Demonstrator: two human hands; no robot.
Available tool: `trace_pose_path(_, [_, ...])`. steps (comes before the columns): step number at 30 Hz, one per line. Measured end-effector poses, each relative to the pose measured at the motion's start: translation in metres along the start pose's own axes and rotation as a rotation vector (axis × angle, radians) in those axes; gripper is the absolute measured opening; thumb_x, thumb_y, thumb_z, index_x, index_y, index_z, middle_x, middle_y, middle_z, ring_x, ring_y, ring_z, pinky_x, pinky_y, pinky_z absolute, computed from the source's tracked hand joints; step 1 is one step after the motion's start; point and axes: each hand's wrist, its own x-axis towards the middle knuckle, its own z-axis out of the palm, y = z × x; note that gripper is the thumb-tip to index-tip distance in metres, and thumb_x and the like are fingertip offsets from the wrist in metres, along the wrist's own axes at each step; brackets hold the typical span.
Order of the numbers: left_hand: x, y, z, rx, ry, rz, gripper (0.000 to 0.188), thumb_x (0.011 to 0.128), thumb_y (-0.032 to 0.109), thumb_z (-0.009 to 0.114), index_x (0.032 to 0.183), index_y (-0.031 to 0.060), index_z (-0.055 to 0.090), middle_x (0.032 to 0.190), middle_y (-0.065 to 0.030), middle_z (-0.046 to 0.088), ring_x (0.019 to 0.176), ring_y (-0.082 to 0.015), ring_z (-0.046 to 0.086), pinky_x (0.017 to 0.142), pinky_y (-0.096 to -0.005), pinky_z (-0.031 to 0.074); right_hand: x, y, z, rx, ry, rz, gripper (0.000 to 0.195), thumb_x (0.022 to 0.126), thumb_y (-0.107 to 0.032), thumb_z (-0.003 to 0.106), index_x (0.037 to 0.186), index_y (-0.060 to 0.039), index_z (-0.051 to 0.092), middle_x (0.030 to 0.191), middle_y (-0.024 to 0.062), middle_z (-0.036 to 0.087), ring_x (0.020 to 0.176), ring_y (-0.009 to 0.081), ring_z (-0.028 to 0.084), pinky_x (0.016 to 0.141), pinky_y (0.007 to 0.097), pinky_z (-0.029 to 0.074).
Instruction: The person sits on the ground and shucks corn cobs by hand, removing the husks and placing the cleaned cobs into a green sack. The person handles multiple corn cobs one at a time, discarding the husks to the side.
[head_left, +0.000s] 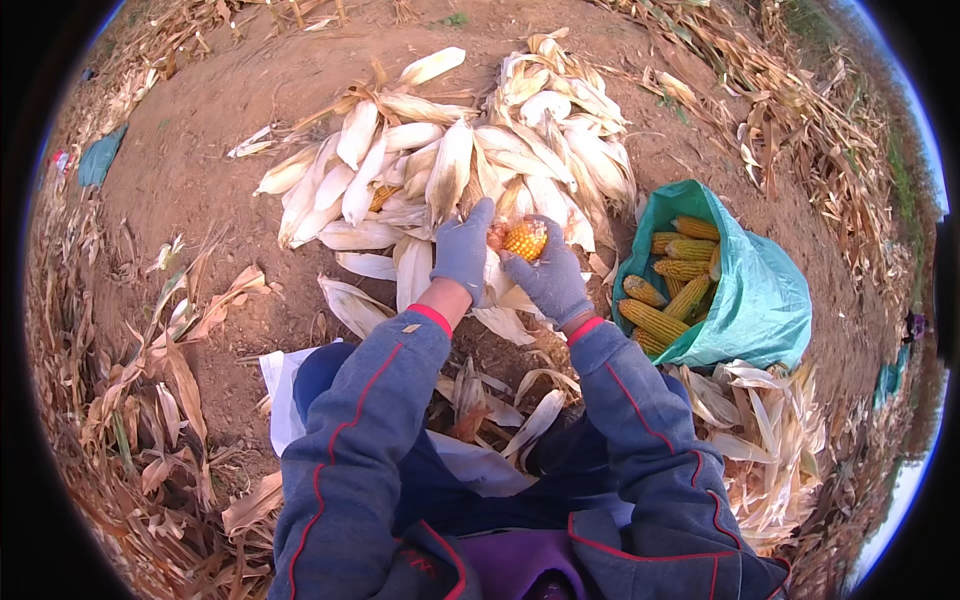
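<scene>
Both my hands wear grey gloves and meet over the near edge of a heap of corn ears in dry husks (450, 165). My right hand (551, 274) is closed around a partly husked ear of yellow corn (526, 240), whose bare kernels show between the hands. My left hand (465, 244) is at the ear's left side, by reddish-brown silk; its fingertips are partly hidden, so its hold cannot be told. Pale husk hangs below the ear. To the right, a green woven sack (765, 289) lies with its mouth towards me, holding several husked ears (654, 321).
Stripped husks (772, 457) are piled below the sack. More loose husks (536, 427) lie between my legs, near a white sheet (281, 397). Dry stalks and leaves (142, 420) cover the ground at left; others (795, 97) lie at upper right. Bare brown soil surrounds the heap.
</scene>
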Motion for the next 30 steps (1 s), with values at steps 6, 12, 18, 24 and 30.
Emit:
trace_pose_path(6, [0.018, -0.002, -0.008, 0.073, 0.040, 0.041, 0.041, 0.084, 0.032, 0.061, 0.097, -0.0075, 0.061, 0.091, -0.0117, 0.063, 0.079, -0.0170, 0.058, 0.071, -0.0304, 0.047, 0.013, 0.016, -0.014, 0.232, 0.064, 0.032, 0.050, 0.073, -0.032, 0.073, 0.102, 0.0038, 0.053, 0.089, 0.0116, 0.064, 0.078, 0.0141, 0.061, 0.069, 0.0272, 0.048])
trace_pose_path(12, [0.042, 0.007, -0.041, 0.115, 0.257, 0.172, 0.046, 0.085, 0.035, 0.059, 0.096, -0.0094, 0.060, 0.089, -0.0117, 0.063, 0.075, -0.0185, 0.058, 0.069, -0.0311, 0.047, 0.034, 0.024, -0.088, 0.645, 0.431, 0.022, 0.024, 0.080, -0.014, 0.068, 0.096, 0.0010, 0.059, 0.086, 0.0037, 0.061, 0.073, 0.0097, 0.057, 0.067, 0.0236, 0.046])
trace_pose_path(18, [0.049, 0.010, -0.058, 0.034, 0.298, 0.142, 0.047, 0.083, 0.038, 0.060, 0.100, -0.0060, 0.059, 0.091, -0.0100, 0.062, 0.078, -0.0170, 0.057, 0.068, -0.0306, 0.046, 0.029, 0.029, -0.138, 0.785, 0.594, 0.108, 0.025, 0.081, -0.018, 0.064, 0.097, 0.0011, 0.060, 0.086, 0.0058, 0.062, 0.074, 0.0141, 0.059, 0.067, 0.0266, 0.048])
trace_pose_path(24, [0.042, 0.022, -0.055, 0.149, 0.052, -0.231, 0.066, 0.074, 0.045, 0.068, 0.115, -0.0030, 0.049, 0.108, -0.0142, 0.057, 0.092, -0.0255, 0.059, 0.081, -0.0323, 0.048, 0.028, 0.038, -0.135, 0.215, 0.593, -0.046, 0.041, 0.075, -0.026, 0.074, 0.101, 0.0018, 0.056, 0.087, 0.0083, 0.064, 0.076, 0.0159, 0.061, 0.070, 0.0280, 0.049])
trace_pose_path(30, [0.016, 0.020, -0.028, 0.963, 0.156, 0.501, 0.055, 0.078, 0.042, 0.067, 0.110, -0.0009, 0.056, 0.116, -0.0134, 0.056, 0.109, -0.0247, 0.051, 0.093, -0.0347, 0.039, 0.016, 0.014, -0.102, -0.382, 0.484, -0.102, 0.057, 0.069, -0.034, 0.076, 0.112, -0.0073, 0.050, 0.092, 0.0144, 0.065, 0.082, 0.0285, 0.065, 0.071, 0.0355, 0.052])
